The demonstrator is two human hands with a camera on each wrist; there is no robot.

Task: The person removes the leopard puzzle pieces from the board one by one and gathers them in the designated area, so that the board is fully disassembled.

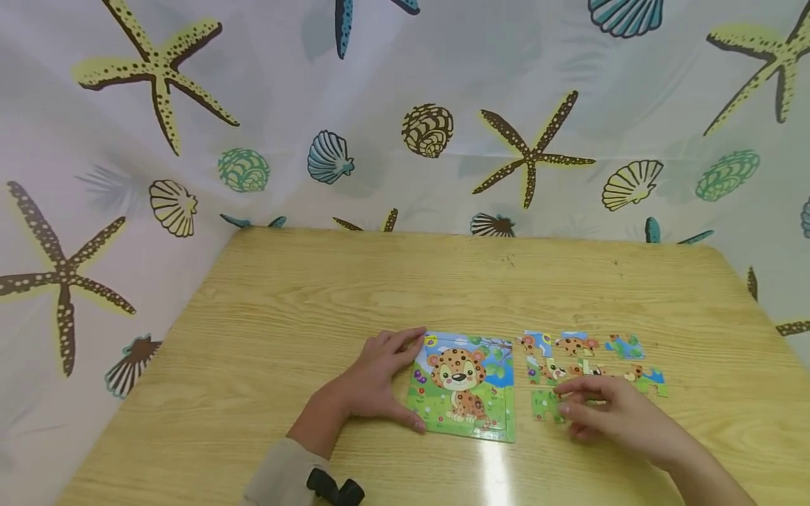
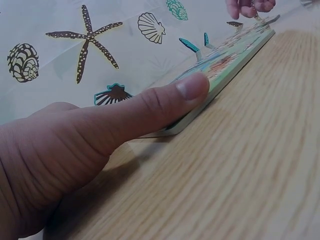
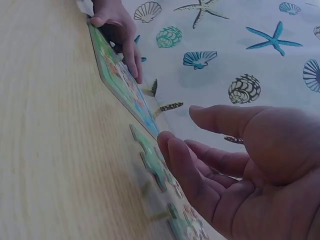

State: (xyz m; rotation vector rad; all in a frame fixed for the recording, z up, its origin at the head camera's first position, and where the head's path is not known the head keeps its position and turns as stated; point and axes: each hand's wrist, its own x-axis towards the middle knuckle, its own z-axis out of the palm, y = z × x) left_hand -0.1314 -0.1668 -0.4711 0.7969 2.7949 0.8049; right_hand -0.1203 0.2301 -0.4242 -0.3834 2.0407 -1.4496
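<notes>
A square puzzle board [image 1: 462,386] with a cartoon leopard cub on grass lies flat on the table. My left hand [image 1: 380,376] holds its left side, the thumb at the lower left corner and the fingertips at the upper left one. In the left wrist view the thumb [image 2: 192,86] presses on the board's edge. My right hand [image 1: 607,411] hovers low over loose puzzle pieces right of the board, fingertips beside a green puzzle piece [image 1: 543,406]. The right wrist view shows its thumb apart from loosely bent fingers, with nothing between them.
Several loose pieces lie in rough rows, among them a blue and green piece [image 1: 626,346] at the upper right. The wood-grain table [image 1: 253,316] meets a white cloth [image 1: 380,84] printed with starfish and shells at the back and sides.
</notes>
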